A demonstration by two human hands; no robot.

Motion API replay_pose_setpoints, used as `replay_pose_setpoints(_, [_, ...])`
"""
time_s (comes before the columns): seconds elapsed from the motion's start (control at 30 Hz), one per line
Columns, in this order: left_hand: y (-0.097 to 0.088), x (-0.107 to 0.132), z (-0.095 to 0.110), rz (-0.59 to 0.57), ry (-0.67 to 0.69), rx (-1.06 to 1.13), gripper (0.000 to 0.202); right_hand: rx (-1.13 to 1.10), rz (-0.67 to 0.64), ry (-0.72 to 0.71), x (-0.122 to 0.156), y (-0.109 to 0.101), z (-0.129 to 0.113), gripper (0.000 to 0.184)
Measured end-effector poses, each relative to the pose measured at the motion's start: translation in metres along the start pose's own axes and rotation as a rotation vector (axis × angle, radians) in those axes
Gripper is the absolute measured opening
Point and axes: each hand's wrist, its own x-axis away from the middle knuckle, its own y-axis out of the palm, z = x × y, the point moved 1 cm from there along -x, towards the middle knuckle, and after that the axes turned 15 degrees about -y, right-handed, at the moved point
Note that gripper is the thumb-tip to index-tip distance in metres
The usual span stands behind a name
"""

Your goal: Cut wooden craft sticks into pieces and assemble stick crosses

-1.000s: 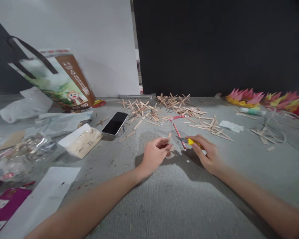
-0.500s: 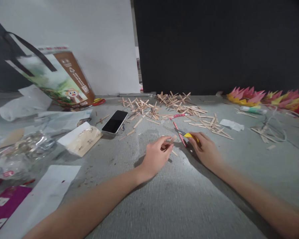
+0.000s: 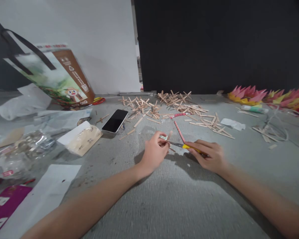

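Note:
My left hand (image 3: 156, 150) is closed, pinching a short wooden craft stick (image 3: 169, 135) that points up from the fingertips. My right hand (image 3: 209, 155) is wrapped around a yellow-handled craft knife (image 3: 186, 146). Its grey blade reaches left to the stick at my left fingertips; whether the edge touches the wood is too small to tell. Just beyond the knife, a thin red-and-white patterned stick (image 3: 178, 130) lies on the grey table (image 3: 149, 205). Part of another wooden piece shows under my left fingers.
Behind my hands lie heaps of wooden sticks (image 3: 175, 99), some joined as crosses. A phone (image 3: 115, 121), an opened packet (image 3: 82, 141) and a shopping bag (image 3: 62, 79) stand to the left. At right are a crumpled tissue (image 3: 233, 124), a coiled cable (image 3: 276, 122) and pink-yellow paper petals (image 3: 246, 96).
My right hand has lowered slightly and turned the knife so its blade now points left to the stick. My left hand has shifted slightly, and its stick now stands more upright.

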Motion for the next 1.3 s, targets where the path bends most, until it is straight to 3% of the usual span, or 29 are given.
replay_pose_setpoints(0.33, [0.0008,0.0026,0.0010,0.020,0.093,-0.080,0.014,0.014,-0.024,0.004,-0.0006,0.0020,0.0001,0.026])
replay_pose_setpoints(0.57, [0.0004,0.0013,-0.0023,0.015,0.111,-0.064,0.016,-0.039,0.037,-0.021,-0.0016,0.0012,0.0006,0.025])
replay_pose_setpoints(1.07, [0.0012,-0.0035,-0.0009,-0.001,-0.012,0.033,0.013,0.042,0.020,0.013,0.0018,0.0022,0.0011,0.027])
replay_pose_setpoints(1.3, [0.0006,-0.0054,-0.0001,-0.026,-0.025,0.150,0.021,0.168,-0.043,0.173,-0.0044,0.0094,0.0093,0.025])
